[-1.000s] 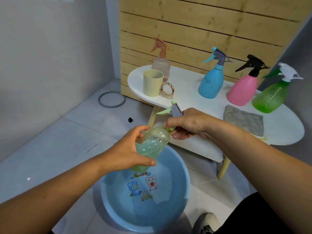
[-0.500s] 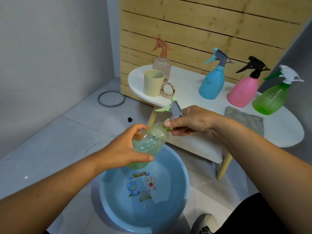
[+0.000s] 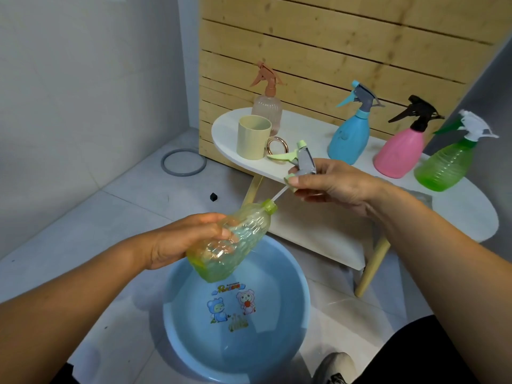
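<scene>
My left hand (image 3: 177,239) grips a clear pale-green spray bottle (image 3: 235,242), tilted with its open neck pointing up and right, above a blue basin (image 3: 293,297). My right hand (image 3: 329,187) pinches the bottle's grey-and-green trigger head (image 3: 300,162), lifted off the neck. The head's thin white dip tube (image 3: 278,194) still runs down into the bottle's mouth. The basin stands on the floor, with cartoon figures printed on its bottom.
A white oval table (image 3: 457,214) stands behind the basin. On it are a cream mug (image 3: 253,137), a gold ring, a grey cloth and peach (image 3: 267,106), blue (image 3: 350,134), pink (image 3: 400,151) and green (image 3: 446,164) spray bottles. A grey ring (image 3: 184,162) lies on the floor.
The trigger head has come off the bottle's neck: my right hand lifted it up and right, drawing the tube partly out. My left hand tilted the bottle further.
</scene>
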